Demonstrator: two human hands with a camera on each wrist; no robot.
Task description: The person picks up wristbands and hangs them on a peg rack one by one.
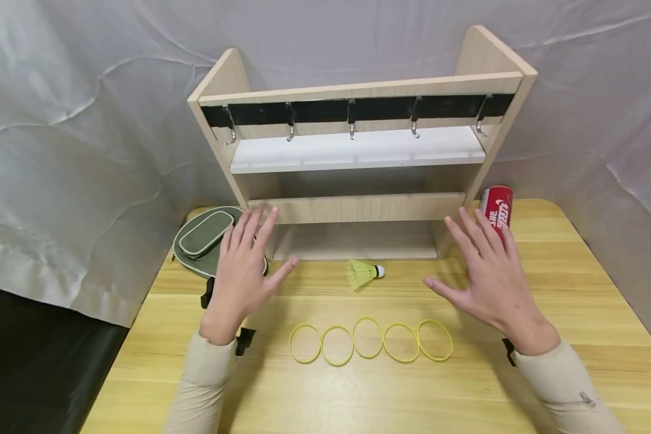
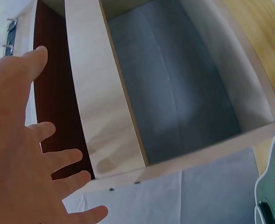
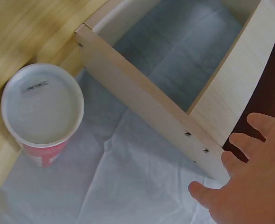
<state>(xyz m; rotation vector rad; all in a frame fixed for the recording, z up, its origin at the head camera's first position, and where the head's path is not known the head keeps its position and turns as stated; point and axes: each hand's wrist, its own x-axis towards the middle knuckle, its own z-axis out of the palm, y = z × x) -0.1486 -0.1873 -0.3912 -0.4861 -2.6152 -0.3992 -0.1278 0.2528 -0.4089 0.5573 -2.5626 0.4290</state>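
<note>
Yellow rings [image 1: 383,343] near: careless drag could scatter them. I see left hand [image 1: 242,274], right hand [image 1: 490,280] spread, holding nothing (outward swing might tip far-right can [image 1: 497,205]).

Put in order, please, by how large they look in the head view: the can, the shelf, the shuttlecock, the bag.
1. shelf
2. bag, partly hidden by the left hand
3. can, partly hidden by the right hand
4. shuttlecock
</note>
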